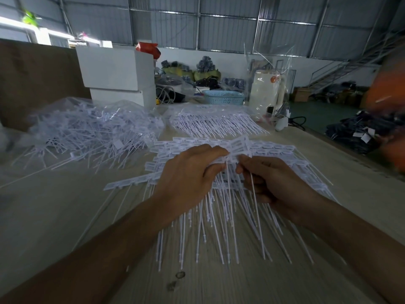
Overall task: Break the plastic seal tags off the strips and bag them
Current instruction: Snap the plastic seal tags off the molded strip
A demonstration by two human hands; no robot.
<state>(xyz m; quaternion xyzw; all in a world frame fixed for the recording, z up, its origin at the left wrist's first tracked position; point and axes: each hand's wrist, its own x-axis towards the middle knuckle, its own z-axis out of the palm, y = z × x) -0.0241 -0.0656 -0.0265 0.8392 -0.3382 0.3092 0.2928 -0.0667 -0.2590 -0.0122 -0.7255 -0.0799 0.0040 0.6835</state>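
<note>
1. Landmark = strip pile (219, 194) mid-table, tails fanning toward the camera.
2. Left hand (188, 172) over pile centre, fingers curled, gripping held strip (235, 150) at its header.
3. Right hand (269, 178) just right of it, thumb + forefinger pinching one tag tail (255, 194) off same strip.
4. Loose tags in clear bag (87, 128), left of and behind pile.
5. Second strip batch (217, 121) straight behind pile.
6. Blue basket (223, 97) further back; table (54, 205) light wood.

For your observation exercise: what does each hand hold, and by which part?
Both the left hand and the right hand pinch one white plastic seal-tag strip along its top bar, side by side.
</note>
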